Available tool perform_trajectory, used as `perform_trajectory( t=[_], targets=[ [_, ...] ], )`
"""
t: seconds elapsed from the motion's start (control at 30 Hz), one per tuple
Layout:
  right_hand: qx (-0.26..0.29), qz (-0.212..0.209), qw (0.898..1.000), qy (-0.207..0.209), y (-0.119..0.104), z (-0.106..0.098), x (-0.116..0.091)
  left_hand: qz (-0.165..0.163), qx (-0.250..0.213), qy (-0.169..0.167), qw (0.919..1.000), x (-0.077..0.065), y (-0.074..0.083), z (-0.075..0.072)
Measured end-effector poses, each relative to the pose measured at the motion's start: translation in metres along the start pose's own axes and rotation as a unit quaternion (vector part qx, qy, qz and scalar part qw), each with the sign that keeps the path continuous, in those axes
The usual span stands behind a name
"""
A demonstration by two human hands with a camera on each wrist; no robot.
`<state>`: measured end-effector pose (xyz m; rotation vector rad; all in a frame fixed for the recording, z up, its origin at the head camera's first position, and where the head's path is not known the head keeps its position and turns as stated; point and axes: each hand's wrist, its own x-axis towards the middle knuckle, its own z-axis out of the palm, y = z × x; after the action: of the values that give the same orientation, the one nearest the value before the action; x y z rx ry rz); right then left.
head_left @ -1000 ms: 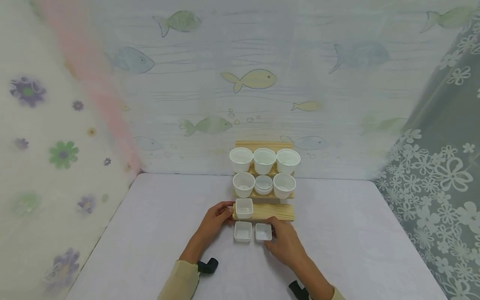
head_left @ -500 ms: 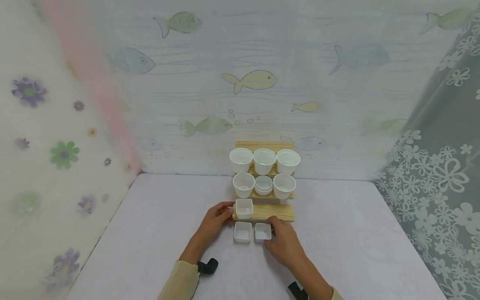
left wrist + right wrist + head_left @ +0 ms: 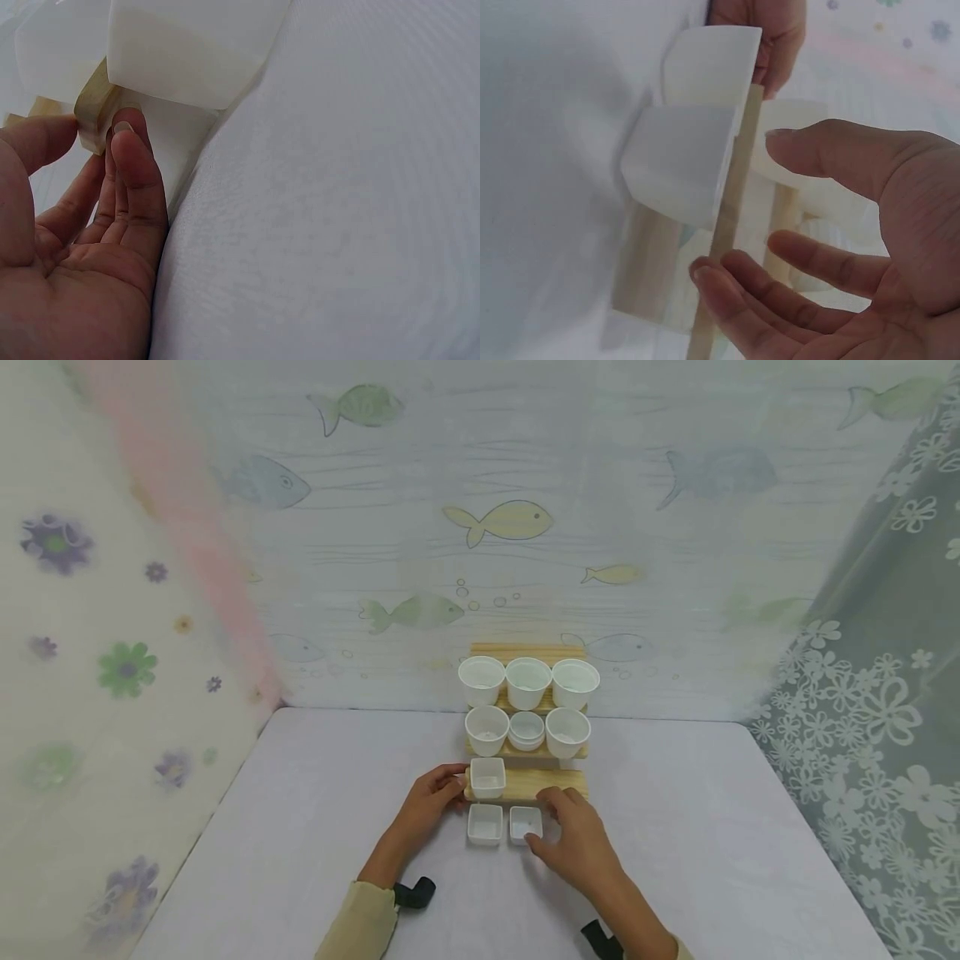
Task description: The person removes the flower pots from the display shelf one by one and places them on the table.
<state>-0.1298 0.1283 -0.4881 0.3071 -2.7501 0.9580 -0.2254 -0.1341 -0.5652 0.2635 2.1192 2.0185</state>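
My left hand (image 3: 426,806) pinches the left end of the lowest wooden board (image 3: 551,783) of a stepped rack; in the left wrist view the thumb and fingers lie on either side of the wood (image 3: 94,105). A white square cup (image 3: 488,778) sits on that board's left end. In front of it stand two more white square cups, the left one (image 3: 485,825) and the right one (image 3: 525,827). My right hand (image 3: 577,843) is beside the right cup, thumb and fingers spread apart, thumb tip overlapping its rim in the head view. The right wrist view shows nothing held between them.
Three round white cups (image 3: 528,683) line the upper tier of the rack, and several more round white cups (image 3: 567,732) the middle tier. A fish-patterned wall covering (image 3: 420,560) rises behind the white table (image 3: 360,752). A grey flowered curtain (image 3: 870,760) hangs at right.
My right hand's fingers have let go of the right square cup and spread, moving slightly to the right and away. The cup stays in its place. My left hand has not moved.
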Motion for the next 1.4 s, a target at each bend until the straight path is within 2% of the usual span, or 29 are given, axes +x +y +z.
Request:
perform_trajectory(
  t=[0.4, 0.57, 0.77, 1.13, 1.4],
  targets=[
    [0.025, -0.042, 0.998, 0.031, 0.005, -0.011, -0.011, 0.001, 0.0, 0.023, 0.9997, -0.024, -0.002, 0.017],
    [0.055, -0.052, 0.996, 0.039, 0.002, -0.009, -0.006, -0.004, -0.007, 0.024, 0.9997, -0.025, -0.001, 0.017],
    [0.062, -0.058, 0.995, 0.046, -0.003, -0.005, -0.003, -0.009, -0.01, 0.028, 0.9995, -0.026, 0.0, 0.018],
    [0.085, -0.013, 0.996, 0.02, -0.012, 0.004, 0.006, 0.0, -0.012, 0.023, 0.9997, -0.027, 0.0, 0.018],
    [0.096, -0.019, 0.995, 0.031, -0.016, 0.011, 0.011, 0.002, -0.016, 0.019, 0.9997, -0.026, 0.0, 0.017]
  ],
)
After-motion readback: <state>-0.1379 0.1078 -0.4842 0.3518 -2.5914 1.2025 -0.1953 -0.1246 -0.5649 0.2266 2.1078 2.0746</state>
